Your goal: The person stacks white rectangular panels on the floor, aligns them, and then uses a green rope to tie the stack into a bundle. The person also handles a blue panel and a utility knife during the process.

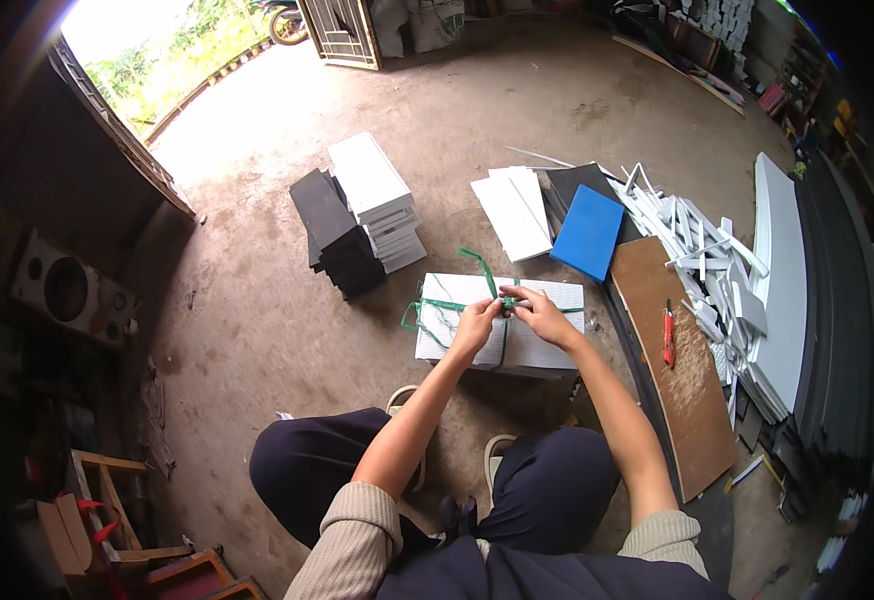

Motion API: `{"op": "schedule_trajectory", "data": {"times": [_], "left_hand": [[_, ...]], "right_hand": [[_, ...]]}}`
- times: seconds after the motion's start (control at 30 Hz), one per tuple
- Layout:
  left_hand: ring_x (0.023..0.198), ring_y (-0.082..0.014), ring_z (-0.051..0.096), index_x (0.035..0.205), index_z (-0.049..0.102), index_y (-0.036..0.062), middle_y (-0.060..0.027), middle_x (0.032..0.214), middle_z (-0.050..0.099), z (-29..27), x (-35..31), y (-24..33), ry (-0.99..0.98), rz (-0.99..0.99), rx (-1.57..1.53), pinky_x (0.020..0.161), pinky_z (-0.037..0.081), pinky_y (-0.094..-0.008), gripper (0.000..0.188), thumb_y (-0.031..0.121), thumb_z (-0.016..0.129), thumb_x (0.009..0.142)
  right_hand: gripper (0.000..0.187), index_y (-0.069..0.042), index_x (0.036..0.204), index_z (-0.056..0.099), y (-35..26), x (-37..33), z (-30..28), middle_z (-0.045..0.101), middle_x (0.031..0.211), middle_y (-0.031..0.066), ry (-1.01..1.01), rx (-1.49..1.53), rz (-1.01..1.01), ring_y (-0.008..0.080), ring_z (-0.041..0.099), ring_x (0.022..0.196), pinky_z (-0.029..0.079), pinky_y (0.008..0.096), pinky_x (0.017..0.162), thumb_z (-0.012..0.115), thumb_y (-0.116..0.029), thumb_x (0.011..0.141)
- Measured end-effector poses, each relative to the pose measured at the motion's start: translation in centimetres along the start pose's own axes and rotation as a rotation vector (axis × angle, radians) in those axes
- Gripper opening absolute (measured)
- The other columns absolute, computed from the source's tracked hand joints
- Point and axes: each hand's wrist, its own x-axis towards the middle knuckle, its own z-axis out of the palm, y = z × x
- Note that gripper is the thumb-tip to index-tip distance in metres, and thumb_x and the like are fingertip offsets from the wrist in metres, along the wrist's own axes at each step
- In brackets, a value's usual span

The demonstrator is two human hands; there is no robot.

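A white ribbed bundle of sheets (547,330) lies on the floor in front of my knees, with green plastic twine (444,304) running across it both ways. My left hand (478,324) pinches the twine near the middle of the bundle's top. Close against it, my right hand (541,316) has its fingers closed on the same twine at the crossing. A loose green end sticks up beyond my fingers, and more strands hang in loops at the bundle's left edge. The exact shape of the twine between my fingertips is too small to make out.
Black sheets (332,225) and white sheets (372,180) stand stacked ahead to the left. To the right lie white panels (512,212), a blue panel (589,232), a brown board (657,370) bearing a red cutter knife (669,335), and a heap of white offcuts (697,240). A speaker (69,288) stands far left.
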Motion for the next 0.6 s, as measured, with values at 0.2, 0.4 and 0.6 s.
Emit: {"op": "schedule_trajectory", "data": {"times": [0.2, 0.4, 0.6], "left_hand": [[0.044, -0.0022, 0.031, 0.094, 0.064, 0.0073, 0.0064, 0.055, 0.048, -2.1, 1.3, 1.5, -0.190, -0.122, 0.185, 0.038, 0.026, -0.0188, 0.026, 0.029, 0.055, 0.082], [0.046, -0.0030, 0.034, 0.083, 0.068, 0.0124, 0.0060, 0.063, 0.056, -3.2, 2.1, 2.2, -0.318, -0.273, 0.201, 0.041, 0.028, -0.0187, 0.020, 0.030, 0.063, 0.076], [0.050, -0.0030, 0.043, 0.085, 0.067, 0.0112, 0.0026, 0.073, 0.062, -3.6, 3.1, 0.4, -0.294, -0.264, 0.084, 0.047, 0.035, -0.0165, 0.018, 0.026, 0.063, 0.076]], "right_hand": [[0.023, -0.004, 0.091, 0.055, -0.9, -0.9, -0.2, 0.057, 0.088, 0.0101, 0.165, -0.571, -0.199, 0.0254, 0.046, 0.092, 0.039, 0.0357, 0.081, 0.059, -0.001, 0.068], [0.017, -0.005, 0.082, 0.055, -1.6, -1.5, -0.3, 0.056, 0.079, 0.0078, 0.234, -0.778, -0.459, 0.0240, 0.046, 0.091, 0.040, 0.0348, 0.078, 0.060, 0.000, 0.066], [0.016, -0.007, 0.080, 0.055, -1.9, -1.8, 0.2, 0.053, 0.091, 0.0091, 0.313, -0.711, -0.448, 0.0236, 0.046, 0.095, 0.039, 0.0353, 0.080, 0.061, 0.000, 0.067]]}}
